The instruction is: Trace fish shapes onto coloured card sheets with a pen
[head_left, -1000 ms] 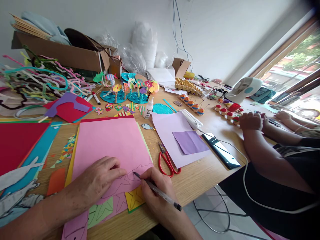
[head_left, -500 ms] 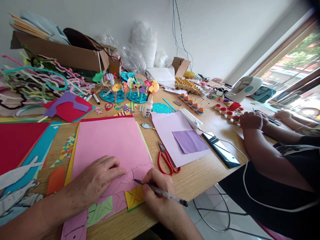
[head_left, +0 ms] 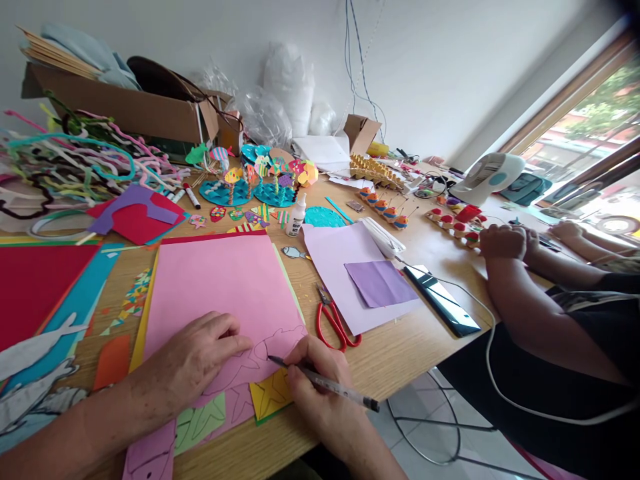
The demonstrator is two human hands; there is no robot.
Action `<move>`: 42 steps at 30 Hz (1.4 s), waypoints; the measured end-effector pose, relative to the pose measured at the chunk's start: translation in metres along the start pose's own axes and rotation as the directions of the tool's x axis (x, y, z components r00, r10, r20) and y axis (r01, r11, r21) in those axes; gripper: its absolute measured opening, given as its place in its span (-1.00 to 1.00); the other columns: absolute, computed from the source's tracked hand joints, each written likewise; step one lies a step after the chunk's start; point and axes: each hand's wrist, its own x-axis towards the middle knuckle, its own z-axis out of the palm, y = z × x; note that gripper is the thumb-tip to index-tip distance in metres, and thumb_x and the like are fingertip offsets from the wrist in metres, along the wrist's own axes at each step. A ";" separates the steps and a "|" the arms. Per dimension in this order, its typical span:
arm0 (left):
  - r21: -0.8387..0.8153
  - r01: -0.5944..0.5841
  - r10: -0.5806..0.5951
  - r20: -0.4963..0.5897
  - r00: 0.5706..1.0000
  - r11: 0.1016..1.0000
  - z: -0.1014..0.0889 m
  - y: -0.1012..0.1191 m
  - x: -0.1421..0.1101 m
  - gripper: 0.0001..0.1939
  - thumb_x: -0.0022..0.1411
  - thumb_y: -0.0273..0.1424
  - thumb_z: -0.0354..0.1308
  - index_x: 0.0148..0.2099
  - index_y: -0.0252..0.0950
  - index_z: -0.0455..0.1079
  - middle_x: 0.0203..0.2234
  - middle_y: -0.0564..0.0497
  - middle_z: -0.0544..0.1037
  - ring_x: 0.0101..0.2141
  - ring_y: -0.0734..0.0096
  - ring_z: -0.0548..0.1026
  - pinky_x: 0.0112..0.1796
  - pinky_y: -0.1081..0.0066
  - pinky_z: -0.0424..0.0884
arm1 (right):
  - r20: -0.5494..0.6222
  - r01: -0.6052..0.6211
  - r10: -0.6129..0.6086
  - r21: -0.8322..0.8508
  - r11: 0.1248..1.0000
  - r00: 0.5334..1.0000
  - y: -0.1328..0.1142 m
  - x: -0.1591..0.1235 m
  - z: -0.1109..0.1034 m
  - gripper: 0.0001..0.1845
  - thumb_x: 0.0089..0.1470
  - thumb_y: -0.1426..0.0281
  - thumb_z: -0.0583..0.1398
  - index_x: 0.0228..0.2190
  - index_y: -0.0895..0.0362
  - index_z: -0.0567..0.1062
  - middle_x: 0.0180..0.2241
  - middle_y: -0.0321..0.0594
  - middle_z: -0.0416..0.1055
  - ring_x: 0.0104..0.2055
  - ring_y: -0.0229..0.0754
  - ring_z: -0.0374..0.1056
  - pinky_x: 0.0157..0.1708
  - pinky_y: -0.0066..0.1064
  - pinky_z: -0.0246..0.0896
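A sheet of pink paper (head_left: 220, 280) lies before me on a stack of coloured sheets, with fish outlines drawn near its lower right. My left hand (head_left: 203, 350) rests on the pink sheet, its fingers bent slightly and holding nothing. Between the thumb and fingers of my right hand (head_left: 320, 387) is a pen (head_left: 340, 389), its tip touching the paper at a fish outline. Below the sheet are green paper (head_left: 201, 421) and yellow paper (head_left: 271, 395) pieces with drawn lines. Red-handled scissors (head_left: 331, 320) lie right of the paper.
A glue bottle (head_left: 296, 217), purple paper (head_left: 380, 283) and a phone (head_left: 443, 301) lie beyond. Paper fish on blue bases (head_left: 227, 193) stand at the back. Pipe cleaners (head_left: 90, 153) heap at left. Another person's hands (head_left: 505, 240) are at the right, near a white cable (head_left: 493, 360).
The pen tip has moved slightly down along the fish outline, leaving a longer curved line. My right hand has shifted a little right; my left hand stays put.
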 end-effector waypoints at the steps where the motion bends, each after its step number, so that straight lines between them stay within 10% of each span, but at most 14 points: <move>1: 0.011 -0.005 0.005 0.002 1.000 1.000 0.000 0.000 0.000 -0.54 0.15 -0.74 -0.16 -0.12 -0.23 0.42 -0.38 0.02 0.38 -0.34 0.38 0.37 -0.32 0.45 0.34 | 0.001 0.009 -0.009 0.002 1.000 1.000 0.000 0.000 0.000 -0.87 -0.15 0.54 0.01 -0.56 0.10 0.31 -0.67 -0.44 0.14 -0.65 -0.37 0.05 -0.65 -0.55 -0.09; 42: 0.026 -0.058 0.060 -0.069 0.996 0.998 0.002 -0.001 0.001 -0.57 0.20 -0.73 -0.16 -0.19 -0.21 0.45 -0.41 0.04 0.35 -0.37 0.40 0.34 -0.37 0.47 0.27 | 0.042 0.116 -0.114 -0.045 0.992 0.993 0.004 -0.001 0.003 -0.82 -0.14 0.60 0.04 -0.49 0.12 0.36 -0.64 -0.44 0.23 -0.65 -0.40 0.10 -0.64 -0.60 -0.06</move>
